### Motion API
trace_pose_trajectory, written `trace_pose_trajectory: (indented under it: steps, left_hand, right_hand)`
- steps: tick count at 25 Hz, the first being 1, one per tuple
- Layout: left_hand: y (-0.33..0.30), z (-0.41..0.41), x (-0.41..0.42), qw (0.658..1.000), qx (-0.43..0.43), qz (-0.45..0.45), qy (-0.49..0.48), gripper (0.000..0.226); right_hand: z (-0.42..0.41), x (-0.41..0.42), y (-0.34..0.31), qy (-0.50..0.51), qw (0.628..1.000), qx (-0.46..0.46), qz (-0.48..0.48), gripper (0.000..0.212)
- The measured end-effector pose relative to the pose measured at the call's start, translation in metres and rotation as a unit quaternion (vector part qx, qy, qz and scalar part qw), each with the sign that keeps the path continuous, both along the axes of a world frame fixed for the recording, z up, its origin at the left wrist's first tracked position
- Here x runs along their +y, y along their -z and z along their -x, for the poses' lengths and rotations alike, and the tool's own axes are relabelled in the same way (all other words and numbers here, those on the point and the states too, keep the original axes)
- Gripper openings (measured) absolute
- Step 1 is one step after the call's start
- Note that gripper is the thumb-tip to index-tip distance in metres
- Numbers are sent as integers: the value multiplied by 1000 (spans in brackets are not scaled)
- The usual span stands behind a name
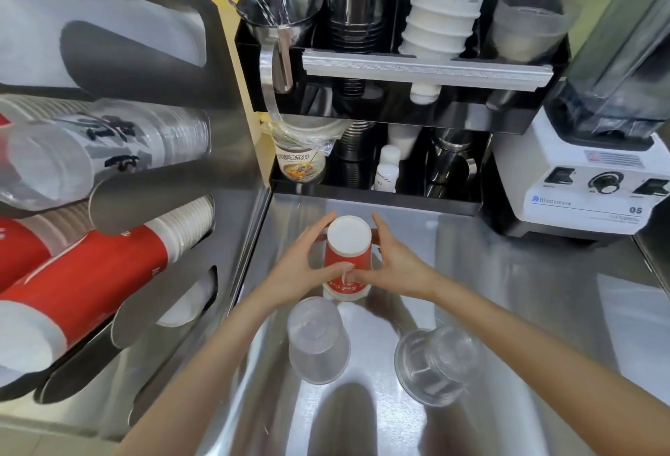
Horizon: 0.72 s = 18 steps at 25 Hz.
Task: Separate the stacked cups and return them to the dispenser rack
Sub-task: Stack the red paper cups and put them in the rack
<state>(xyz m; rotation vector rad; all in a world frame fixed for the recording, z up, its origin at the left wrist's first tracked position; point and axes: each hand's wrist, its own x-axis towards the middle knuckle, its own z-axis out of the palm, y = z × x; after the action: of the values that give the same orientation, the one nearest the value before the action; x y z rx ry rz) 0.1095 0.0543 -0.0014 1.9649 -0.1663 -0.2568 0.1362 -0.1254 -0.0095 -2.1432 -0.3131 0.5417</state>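
An upside-down red paper cup stack (pixel 347 256) with a white base stands on the steel counter (pixel 507 274). My left hand (pixel 304 267) wraps its left side and my right hand (pixel 395 267) its right side, thumbs meeting at the front. Nearer to me stand two upside-down clear plastic cups, one frosted (pixel 317 341) and one wider (pixel 437 365). On the left wall, the steel dispenser rack (pixel 152 187) holds a red paper cup column (pixel 90 274) and a printed clear cup column (pixel 108 147).
A black shelf unit (pixel 398 114) at the back holds metal cups, white cup stacks, spoons and an instant noodle cup (pixel 301 162). A white blender (pixel 587 173) stands at the back right. Bare counter lies to the right of my hands.
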Motion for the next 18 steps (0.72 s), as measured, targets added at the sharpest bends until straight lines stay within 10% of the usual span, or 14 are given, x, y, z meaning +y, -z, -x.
trace_pose_trajectory:
  steps: [7,18]
  left_hand:
    - [40,-3,5,992,124,-5,29,79]
    - [19,-22,4,996,92,-2,-1,74]
  right_hand:
    - [-3,6,10,-9,999,-29,22,84]
    - [-9,5,-18,28,993,-111,-5,73]
